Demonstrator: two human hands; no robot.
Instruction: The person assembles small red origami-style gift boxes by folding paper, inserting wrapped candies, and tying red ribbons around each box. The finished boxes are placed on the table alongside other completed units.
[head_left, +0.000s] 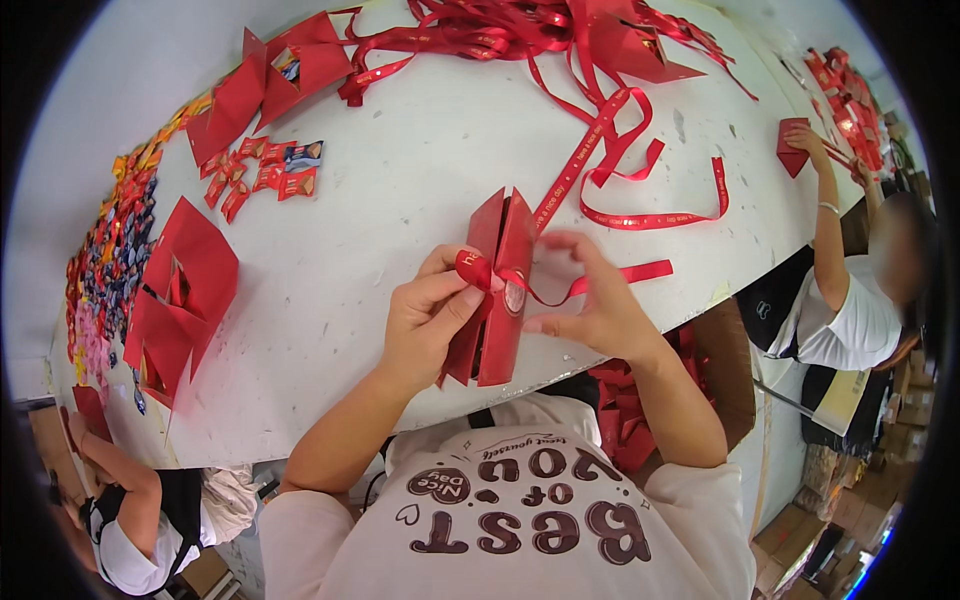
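Box [506, 330] between left hand [424, 318], pinching looped red ribbon [473, 267], and right hand [606, 310], spread wide.

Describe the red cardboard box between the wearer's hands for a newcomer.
On the broad white table, find the wearer's left hand and right hand. Between them is the slim red cardboard box, glossy red ribbon crossing it, unlike the gaping red boxes at left.

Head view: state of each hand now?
Left hand: closed, pinching red ribbon.
Right hand: open, blurred; whether it touches the ribbon cannot be told.
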